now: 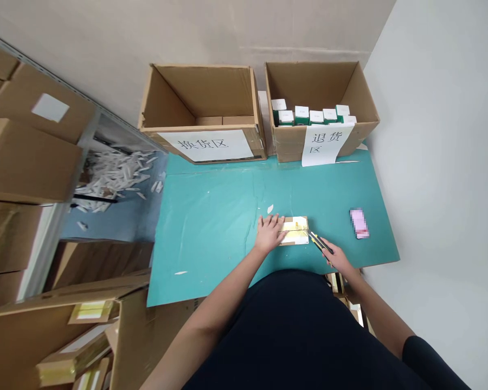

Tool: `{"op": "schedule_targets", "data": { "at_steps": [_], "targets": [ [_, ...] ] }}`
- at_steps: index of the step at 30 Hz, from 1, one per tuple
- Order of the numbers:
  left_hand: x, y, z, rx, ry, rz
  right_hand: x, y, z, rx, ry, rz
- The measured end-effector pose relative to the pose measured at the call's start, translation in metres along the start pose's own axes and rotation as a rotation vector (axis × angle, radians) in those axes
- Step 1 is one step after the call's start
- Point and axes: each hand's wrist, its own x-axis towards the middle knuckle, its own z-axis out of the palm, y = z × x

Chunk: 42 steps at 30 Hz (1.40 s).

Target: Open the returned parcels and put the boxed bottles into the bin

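Note:
A small taped cardboard box [296, 237] lies on the green table [211, 216] near its front edge, with a white label and yellowish tape on top. My left hand [269, 233] rests flat on the box's left end, fingers spread. In my right hand [336, 257] is a black and yellow utility knife [319, 242], gripped by its handle. The blade end points at the right end of the box, by the tape. Whether the blade touches the tape is too small to tell.
Two open cartons stand at the back: the left carton [211, 145] and the right carton [288, 147], which holds several white-and-green boxes [301, 115]. A blurred pink item [359, 223] lies at right. A large carton [134, 330] of parcels stands at lower left, below shelved boxes [28, 157].

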Motion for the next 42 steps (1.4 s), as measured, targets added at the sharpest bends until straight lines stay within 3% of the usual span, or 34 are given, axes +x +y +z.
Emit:
{"op": "schedule_targets", "data": {
  "at_steps": [10, 16, 25, 36, 42],
  "targets": [
    [0.002, 0.001, 0.003, -0.006, 0.007, -0.004, -0.009, 0.004, -0.013, -0.121, -0.055, -0.032],
    [0.002, 0.001, 0.003, -0.003, 0.006, -0.003, -0.014, 0.009, -0.009, -0.363, 0.059, -0.247],
    [0.001, -0.001, 0.001, -0.025, -0.001, 0.018, -0.017, -0.005, 0.018, -0.489, 0.162, -0.207],
    [0.003, -0.001, 0.004, -0.013, -0.004, 0.025, -0.032, -0.014, 0.006, -0.625, 0.082, -0.13],
    [0.005, 0.0, 0.003, -0.015, -0.006, 0.015, -0.039, -0.002, 0.005, -0.441, 0.109, -0.144]
  ]
}}
